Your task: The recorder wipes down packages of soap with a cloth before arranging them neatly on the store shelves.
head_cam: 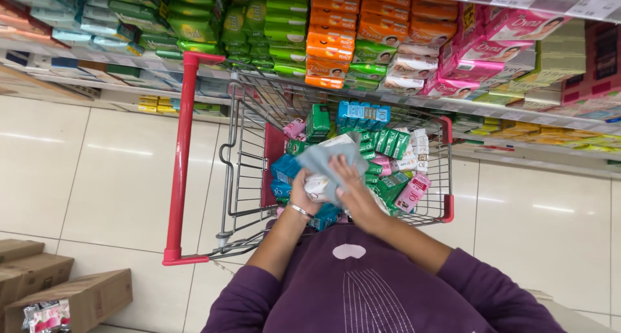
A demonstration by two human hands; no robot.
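The left hand [304, 194], a bangle at its wrist, is clenched around a white soap pack [317, 185], held just above the heap in the shopping cart [239, 177]. The right hand [349, 187] presses a grey cloth [326, 161] flat over that pack, fingers spread on the fabric and gripping it against the box.

The likeliest slip, as I judge it, is the pack sliding out from under the cloth: its wrapper looks glossy, and the grip is one-handed from below. It would only fall among the other soap boxes [381, 152] in green, blue, pink and white, yet it could knock the loosely piled ones askew. The cloth's hanging corner might also catch on the wire rim.

The cart, red-handled and wire-walled, stands on a pale, shiny tiled floor [110, 171] in a shop aisle. Shelves [388, 42] ahead are stacked tight with green, orange and pink soap packs. Brown cardboard cartons [58, 294] sit on the floor at lower left
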